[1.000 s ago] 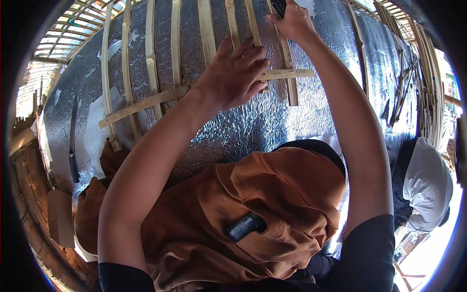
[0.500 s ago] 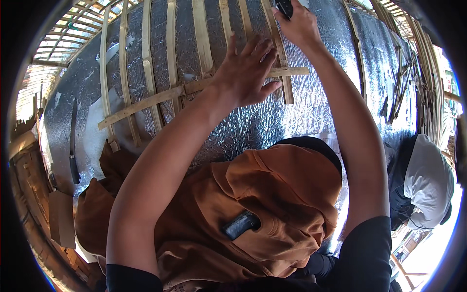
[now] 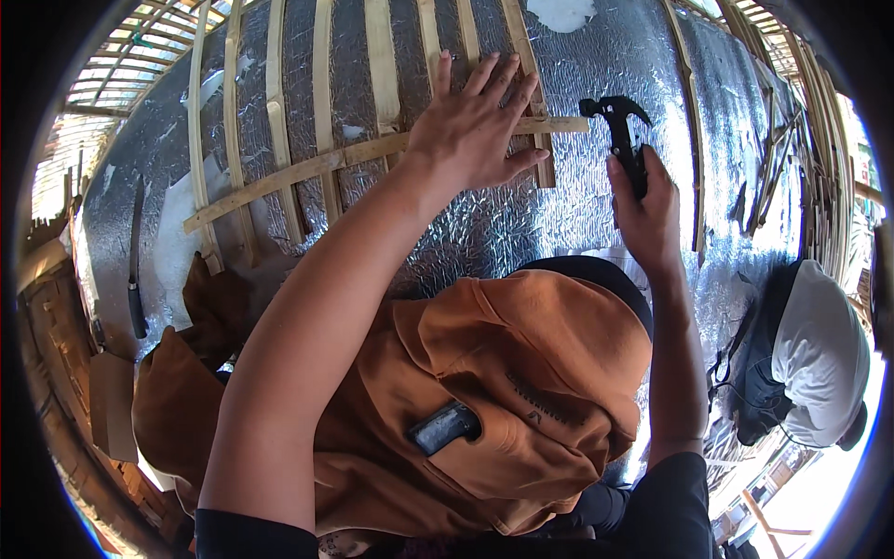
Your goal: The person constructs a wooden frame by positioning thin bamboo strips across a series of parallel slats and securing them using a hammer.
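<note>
With its fingers wrapped round the grip, my right hand [image 3: 649, 219] holds a small black claw hammer [image 3: 622, 126] upright, head up, over the silver foil sheet [image 3: 475, 238]. The hammer head is just right of the end of a long bamboo cross strip [image 3: 251, 201]. My left hand [image 3: 480, 130] is spread, palm down, over the bamboo slats [image 3: 380, 70] near where that cross strip meets them. Its palm hides part of the strip. Several slats run away from me side by side on the foil.
A knife with a black handle [image 3: 137, 307] lies on the foil at left. Brown cloth with a dark phone-like device [image 3: 445, 428] in its pocket covers the space below my arms. Another person in a white top [image 3: 819, 354] is bent over at right. Bamboo poles [image 3: 824, 177] line the right side.
My right hand has come down and toward me from the top edge, bringing the whole hammer into view. My left hand stays nearly in place, its fingers a little straighter.
</note>
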Tool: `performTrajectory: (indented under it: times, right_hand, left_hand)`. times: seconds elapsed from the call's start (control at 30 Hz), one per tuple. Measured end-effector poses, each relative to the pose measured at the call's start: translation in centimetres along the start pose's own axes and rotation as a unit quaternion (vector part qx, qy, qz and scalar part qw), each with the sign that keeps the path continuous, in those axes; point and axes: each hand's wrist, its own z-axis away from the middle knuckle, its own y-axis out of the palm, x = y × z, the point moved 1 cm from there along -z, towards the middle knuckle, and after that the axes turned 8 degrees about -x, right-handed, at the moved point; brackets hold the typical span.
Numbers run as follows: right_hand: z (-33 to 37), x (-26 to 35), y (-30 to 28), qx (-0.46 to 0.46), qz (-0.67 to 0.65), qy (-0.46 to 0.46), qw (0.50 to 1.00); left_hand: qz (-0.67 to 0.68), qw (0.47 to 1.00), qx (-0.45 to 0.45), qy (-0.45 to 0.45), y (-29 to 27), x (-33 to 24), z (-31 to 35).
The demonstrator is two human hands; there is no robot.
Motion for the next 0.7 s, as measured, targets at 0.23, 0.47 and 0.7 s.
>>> performTrajectory:
  times: [0.23, 0.47, 0.7]
  right_hand:
    - [1.1, -0.4, 0.6, -0.048, -0.03, -0.031, 0.998]
    - [0.8, 1.6, 1.0, -0.032, -0.024, -0.032, 0.999]
    - [0.5, -2.3, 2.7, 0.027, 0.035, -0.12, 0.992]
  left_hand:
    - [-0.019, 1.0, -0.002, 0.005, -0.1, 0.0, -0.2]
    - [-0.008, 1.0, -0.006, -0.004, 0.0, 0.1, 0.1]
    - [0.005, 1.0, -0.014, -0.003, 0.3, -0.6, -0.2]
